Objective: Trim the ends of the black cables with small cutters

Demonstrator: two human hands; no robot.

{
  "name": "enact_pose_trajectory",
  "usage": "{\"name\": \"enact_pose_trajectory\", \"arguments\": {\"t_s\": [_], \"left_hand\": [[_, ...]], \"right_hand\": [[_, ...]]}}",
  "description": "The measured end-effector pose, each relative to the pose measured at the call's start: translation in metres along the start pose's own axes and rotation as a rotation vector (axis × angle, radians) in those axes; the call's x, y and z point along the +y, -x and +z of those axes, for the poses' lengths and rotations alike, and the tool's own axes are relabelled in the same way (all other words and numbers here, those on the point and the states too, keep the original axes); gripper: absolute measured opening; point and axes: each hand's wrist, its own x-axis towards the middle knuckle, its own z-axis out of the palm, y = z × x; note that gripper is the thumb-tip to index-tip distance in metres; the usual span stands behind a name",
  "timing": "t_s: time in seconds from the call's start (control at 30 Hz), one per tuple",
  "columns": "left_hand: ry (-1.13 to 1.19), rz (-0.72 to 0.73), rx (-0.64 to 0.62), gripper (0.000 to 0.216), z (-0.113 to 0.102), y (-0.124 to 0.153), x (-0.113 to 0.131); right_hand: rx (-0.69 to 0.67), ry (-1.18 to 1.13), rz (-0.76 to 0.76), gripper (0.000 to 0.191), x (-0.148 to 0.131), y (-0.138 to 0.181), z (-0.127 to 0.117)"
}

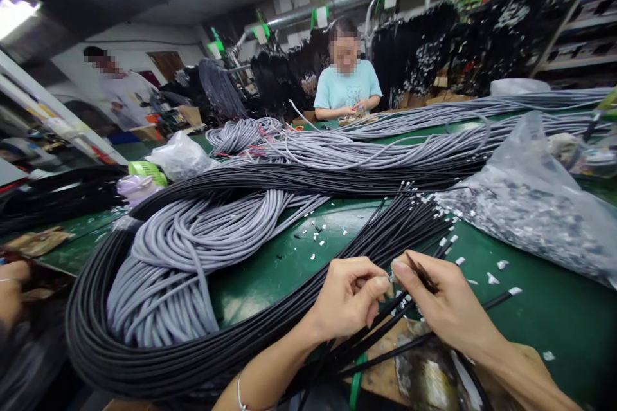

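Note:
My left hand (349, 295) is curled, its thumb and forefinger pinching a tiny silver metal piece (389, 277) at the fingertips. My right hand (446, 301) meets it fingertip to fingertip and grips a thin black cable (418, 271) that runs under the palm. Both hands hover over a fan of black cables (385, 237) with small metal ends, lying on the green table (554, 308). Small white and silver pieces (491, 279) lie scattered beside my right hand.
A large loop of black cable (144, 359) and a grey cable bundle (164, 269) fill the left. A clear plastic bag of small metal parts (530, 205) sits at right. More grey cables (385, 147) stretch across the back, where a person in a light blue shirt (346, 86) works.

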Motion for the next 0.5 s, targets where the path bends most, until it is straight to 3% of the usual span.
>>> {"name": "enact_pose_trajectory", "arguments": {"t_s": [0.13, 0.27, 0.37, 0.5], "left_hand": [[0.105, -0.043, -0.008, 0.035, -0.0007, -0.0011, 0.0003], [0.135, -0.048, -0.006, 0.037, -0.0011, -0.0029, 0.0016], [0.120, -0.048, 0.009, 0.038, -0.0011, -0.0030, 0.0018], [0.031, -0.077, 0.043, 0.038, -0.0005, -0.0025, 0.0026]], "right_hand": [[-0.003, 0.003, 0.016, 0.033, -0.0002, -0.0026, -0.0010], [0.034, -0.061, -0.100, 0.013, -0.0024, -0.0023, -0.0035], [0.052, -0.022, -0.237, 0.023, -0.0027, -0.0003, -0.0041], [0.139, 0.215, -0.380, 0.028, 0.0020, 0.0038, -0.0045]]}}
